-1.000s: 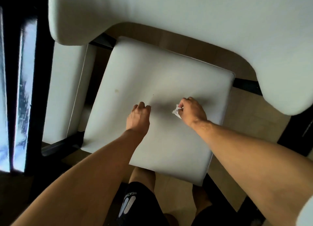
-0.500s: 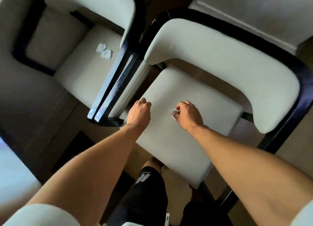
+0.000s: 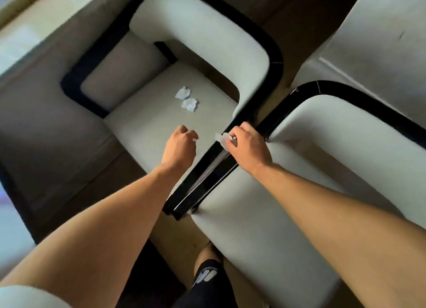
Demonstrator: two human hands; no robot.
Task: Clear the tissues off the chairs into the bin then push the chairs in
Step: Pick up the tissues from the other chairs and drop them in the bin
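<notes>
- right chair (image 3: 242, 215): nearest, seat beside the person's knee.
- right hand (image 3: 247, 146): over the dark arm rails between the two chairs; fingers curled around a crumpled tissue (image 3: 221, 139).
- left hand (image 3: 179, 146): over the left chair (image 3: 147, 123) seat; fingers curled, a white scrap at the fingertips, content cannot be confirmed.
- two loose tissues (image 3: 187, 99): touching, farther back on the left chair seat.
</notes>
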